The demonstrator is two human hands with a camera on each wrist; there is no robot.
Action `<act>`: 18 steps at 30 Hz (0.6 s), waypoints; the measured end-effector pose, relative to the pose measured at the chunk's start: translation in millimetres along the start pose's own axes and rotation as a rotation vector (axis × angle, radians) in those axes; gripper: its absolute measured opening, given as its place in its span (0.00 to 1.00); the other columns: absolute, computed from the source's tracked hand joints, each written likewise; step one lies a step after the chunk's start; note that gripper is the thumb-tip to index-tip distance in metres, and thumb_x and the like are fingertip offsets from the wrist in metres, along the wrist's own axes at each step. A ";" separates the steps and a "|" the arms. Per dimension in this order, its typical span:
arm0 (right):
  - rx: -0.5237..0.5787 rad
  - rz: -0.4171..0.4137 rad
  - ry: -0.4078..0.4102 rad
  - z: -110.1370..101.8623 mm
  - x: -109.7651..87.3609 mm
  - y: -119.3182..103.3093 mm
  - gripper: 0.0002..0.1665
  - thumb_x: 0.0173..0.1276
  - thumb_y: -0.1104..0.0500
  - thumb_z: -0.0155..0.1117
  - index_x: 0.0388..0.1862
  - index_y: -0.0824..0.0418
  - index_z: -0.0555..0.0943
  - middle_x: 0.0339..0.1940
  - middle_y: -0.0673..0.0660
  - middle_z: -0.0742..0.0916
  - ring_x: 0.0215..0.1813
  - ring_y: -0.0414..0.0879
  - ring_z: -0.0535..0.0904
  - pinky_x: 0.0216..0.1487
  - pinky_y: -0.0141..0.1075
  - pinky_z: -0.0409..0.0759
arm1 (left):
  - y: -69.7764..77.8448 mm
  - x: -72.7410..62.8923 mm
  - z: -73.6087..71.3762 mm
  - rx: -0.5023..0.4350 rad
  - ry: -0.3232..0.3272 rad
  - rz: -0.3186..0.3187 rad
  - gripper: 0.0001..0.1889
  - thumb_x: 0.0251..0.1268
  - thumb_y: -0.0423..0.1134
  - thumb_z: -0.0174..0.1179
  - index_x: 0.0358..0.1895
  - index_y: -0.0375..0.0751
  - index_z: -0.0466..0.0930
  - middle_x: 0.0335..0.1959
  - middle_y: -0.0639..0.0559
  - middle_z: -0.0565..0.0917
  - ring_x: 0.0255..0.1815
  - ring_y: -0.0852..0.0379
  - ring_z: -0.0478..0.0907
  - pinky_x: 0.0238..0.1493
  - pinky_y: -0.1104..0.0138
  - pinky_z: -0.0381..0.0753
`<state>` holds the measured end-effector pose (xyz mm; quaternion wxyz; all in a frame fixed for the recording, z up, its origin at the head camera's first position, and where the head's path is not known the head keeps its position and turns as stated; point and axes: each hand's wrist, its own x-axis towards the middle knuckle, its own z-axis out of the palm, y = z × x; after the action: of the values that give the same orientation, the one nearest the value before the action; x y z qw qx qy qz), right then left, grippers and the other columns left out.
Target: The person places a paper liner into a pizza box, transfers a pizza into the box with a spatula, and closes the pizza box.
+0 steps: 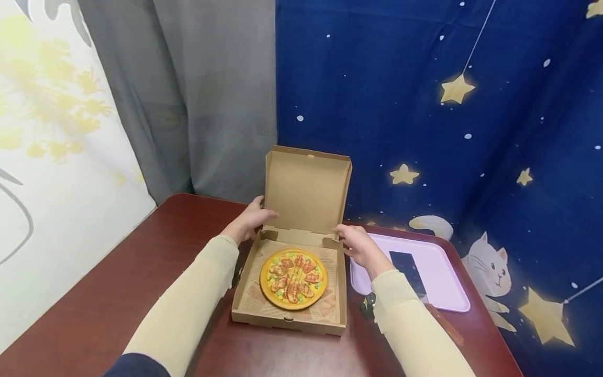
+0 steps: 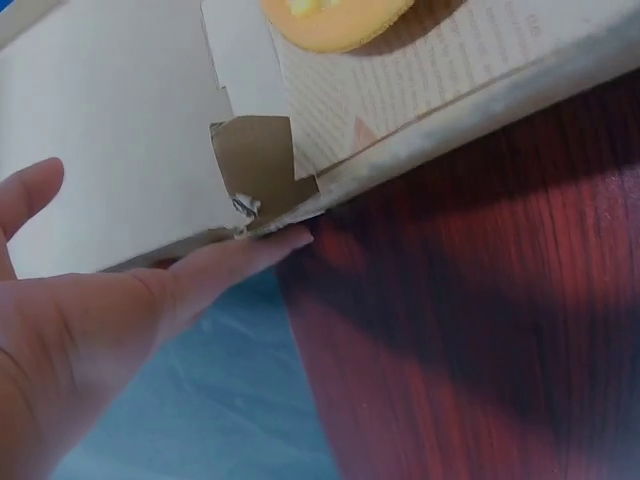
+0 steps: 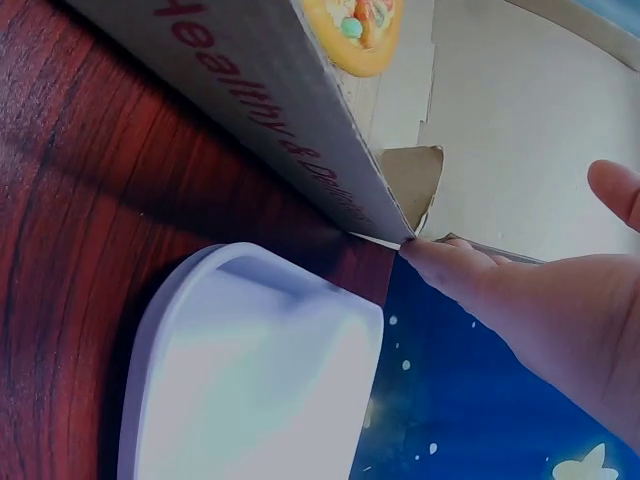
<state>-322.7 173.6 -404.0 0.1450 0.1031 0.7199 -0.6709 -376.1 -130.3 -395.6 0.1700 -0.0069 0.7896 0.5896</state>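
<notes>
A cardboard pizza box [image 1: 289, 323] stands on the table with its lid [image 1: 308, 191] raised. Inside, a round toy-like pizza [image 1: 293, 279] with a yellow rim lies on printed paper [image 1: 325, 309]. My left hand [image 1: 252, 217] is at the left hinge corner; its straight fingers [image 2: 235, 257] touch the box's outer side, while the thumb stands apart in front of the lid. At the right hinge corner, the straight fingers of my right hand [image 1: 360, 245] touch the cardboard, the thumb spread away from them. Red lettering [image 3: 245, 95] shows on the box's right wall.
To the right, a pale lilac tray [image 1: 445, 277] carries a dark flat rectangle [image 1: 407, 269]. A brown strip-like object [image 1: 445, 324] lies partly hidden by my right sleeve. Gray and blue star-patterned curtains [image 1: 367, 104] hang behind the reddish-brown table [image 1: 118, 277].
</notes>
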 end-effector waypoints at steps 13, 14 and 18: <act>-0.110 -0.050 0.067 -1.0 0.7 6.1 0.07 0.70 0.60 0.64 0.35 0.60 0.75 0.25 0.47 0.74 0.38 0.42 0.71 0.57 0.41 0.74 | -16.4 -9.4 -7.4 0.041 -0.030 0.061 0.37 0.79 0.37 0.53 0.86 0.40 0.51 0.76 0.31 0.69 0.77 0.32 0.69 0.70 0.30 0.75; -0.122 -0.056 0.070 -1.0 0.5 6.4 0.07 0.70 0.60 0.64 0.36 0.61 0.75 0.26 0.48 0.74 0.37 0.42 0.72 0.57 0.42 0.75 | -17.7 -10.4 -7.4 0.051 -0.029 0.069 0.35 0.79 0.37 0.52 0.85 0.38 0.53 0.76 0.31 0.69 0.77 0.32 0.70 0.70 0.31 0.76; -0.158 -0.073 0.056 1.6 -1.4 7.5 0.12 0.71 0.60 0.62 0.47 0.68 0.76 0.37 0.53 0.76 0.49 0.47 0.77 0.70 0.46 0.78 | -21.1 -15.5 -8.2 0.105 -0.019 0.091 0.30 0.79 0.34 0.49 0.81 0.36 0.61 0.76 0.32 0.72 0.75 0.32 0.74 0.70 0.34 0.78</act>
<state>-318.8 172.6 -410.7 0.1078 0.0837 0.7775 -0.6139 -359.2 -147.2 -408.9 0.1504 0.0434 0.8173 0.5546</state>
